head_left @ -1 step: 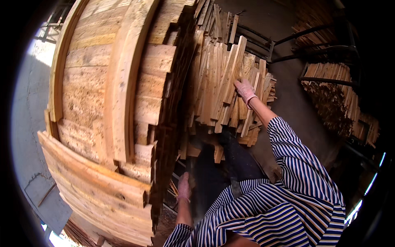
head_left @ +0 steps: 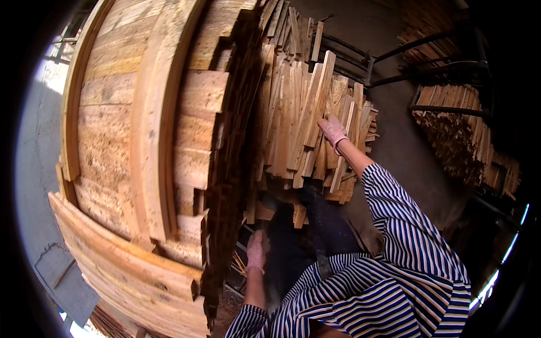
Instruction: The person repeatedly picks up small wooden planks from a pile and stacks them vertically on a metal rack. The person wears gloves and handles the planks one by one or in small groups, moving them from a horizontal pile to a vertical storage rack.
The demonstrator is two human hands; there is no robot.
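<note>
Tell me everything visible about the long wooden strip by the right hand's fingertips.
The strip is pale yellow-brown, narrow and straight, and looks like unpainted sawn wood. It lies on top of a pile of similar strips, its far end slanting slightly right and reaching past most neighbours. The right hand meets its right edge toward the near end; how firmly it grips cannot be told.

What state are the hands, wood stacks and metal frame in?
Long pale wooden strips: piled unevenly, overlapping
Pink-gloved right hand: on an upper strip, grip unclear
Pink-gloved left hand: lowered, grip unclear
Tan wooden board stack: layered, edge jagged
Black metal frame: standing
Brown wood stack at right: ends ragged
</note>
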